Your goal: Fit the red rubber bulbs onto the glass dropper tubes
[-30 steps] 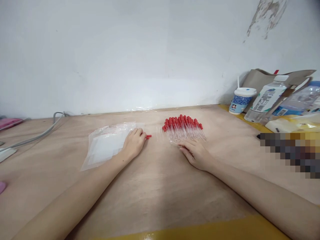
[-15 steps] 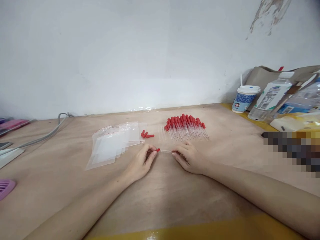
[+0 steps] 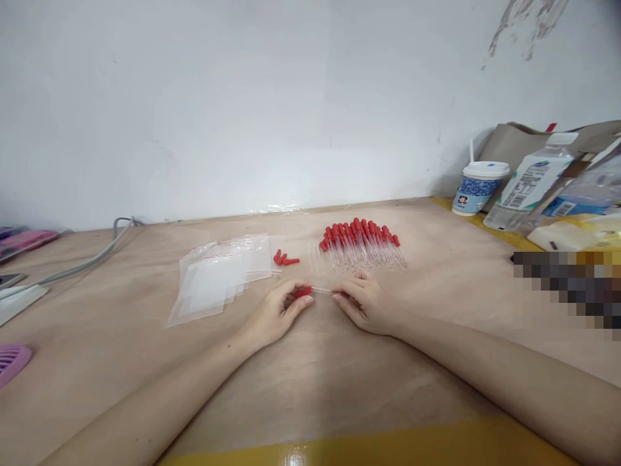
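Between thumb and fingers, my left hand (image 3: 281,310) pinches a red rubber dropper bulb (image 3: 303,293). My right hand (image 3: 363,303) grips the far end of a thin clear glass tube (image 3: 322,290). The tube's left end meets the mouth of the bulb; how deep it sits inside, I cannot tell. Beyond my left hand lie several loose red bulbs (image 3: 284,259). A few bare clear tubes (image 3: 315,257) rest to the right of them. Behind my right hand, a row of droppers (image 3: 361,243) with red bulbs lies fanned out, tips toward me.
Clear zip bags (image 3: 213,278) lie overlapped at the left. A grey cable (image 3: 92,262) and a purple slatted object (image 3: 12,362) are at the far left. A paper cup (image 3: 478,188), a plastic bottle (image 3: 531,181) and a grey-beige bag (image 3: 509,139) stand at the back right.
The red bulb and the glass tube have come together; the gap between them is gone. My left fingers have shifted slightly right, and more of the bulb shows between them.
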Available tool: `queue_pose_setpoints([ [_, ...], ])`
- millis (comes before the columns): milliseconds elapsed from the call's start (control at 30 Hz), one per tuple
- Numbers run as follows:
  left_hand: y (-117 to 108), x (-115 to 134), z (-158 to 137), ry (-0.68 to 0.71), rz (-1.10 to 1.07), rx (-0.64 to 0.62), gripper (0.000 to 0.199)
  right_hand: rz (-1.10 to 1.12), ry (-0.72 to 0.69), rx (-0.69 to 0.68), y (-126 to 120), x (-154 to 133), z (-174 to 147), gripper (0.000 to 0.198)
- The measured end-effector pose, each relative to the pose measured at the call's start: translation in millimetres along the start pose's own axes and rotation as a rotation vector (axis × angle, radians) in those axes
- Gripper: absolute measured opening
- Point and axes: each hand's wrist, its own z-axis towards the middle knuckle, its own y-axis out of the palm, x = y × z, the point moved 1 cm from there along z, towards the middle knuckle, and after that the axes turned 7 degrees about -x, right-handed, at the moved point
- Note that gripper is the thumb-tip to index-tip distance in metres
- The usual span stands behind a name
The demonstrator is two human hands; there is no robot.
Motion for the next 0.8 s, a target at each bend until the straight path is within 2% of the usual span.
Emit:
queue_pose_setpoints([
  [200,-1.0,0.2,1.5,0.027,0.04,0.021,0.02,0.051,-0.044,-0.021,-2.0,1.8,-0.6,0.024],
  [367,-1.5,4.3,-2.0,0.074,0.064,-0.053,0.016,0.066,-0.05,-0.055,-2.8,11.0,-2.5,0.023],
  [533,-0.4,8.4,-2.8,0.105,0.106,-0.152,0.017,-0.04,-0.1,-0.072,-4.4,14.9,-2.7,0.024],
  [667,0.8,7.8,-2.6,0.128,0.156,-0.146,0.019,-0.169,-0.107,-0.034,-6.8,8.5,-3.2,0.023],
  [800,2.5,3.6,-0.4,0.108,0.201,-0.107,0.021,-0.198,-0.082,-0.007,-4.2,2.0,-3.4,0.021],
])
